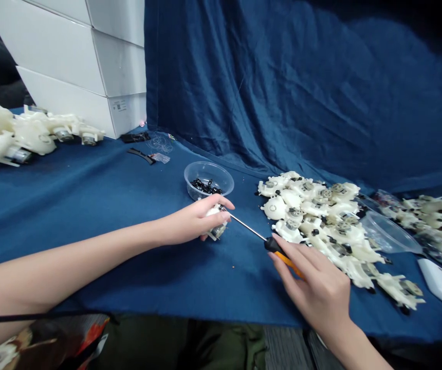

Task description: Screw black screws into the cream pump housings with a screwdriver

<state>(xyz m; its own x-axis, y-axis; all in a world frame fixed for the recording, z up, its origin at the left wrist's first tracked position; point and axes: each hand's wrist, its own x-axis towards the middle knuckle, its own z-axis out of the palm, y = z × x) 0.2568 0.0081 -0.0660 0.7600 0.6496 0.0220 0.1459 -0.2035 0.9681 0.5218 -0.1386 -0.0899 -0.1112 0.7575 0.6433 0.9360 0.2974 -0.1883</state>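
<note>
In the head view, a small white plastic housing with a silver metal end (216,220) is clamped in the curled fingers of the left hand (192,222), over a bench covered in dark blue cloth (90,205). A steel-shafted screwdriver with a black and orange handle (274,246) is gripped in the right hand (317,280), between thumb and fingers. Its long axis is angled up and to the left, from the right hand toward the housing, and its tip appears to meet the housing's upper edge, beside the left fingertips. A clear plastic bowl of small black parts (208,180) is placed just beyond the left hand. A heap of white plastic housings (313,216) is spread just beyond the right hand, with more housings with metal ends (24,133) laid at the far left, well apart. White cartons (82,61) are stacked behind, against a hanging blue cloth (282,87).
</note>
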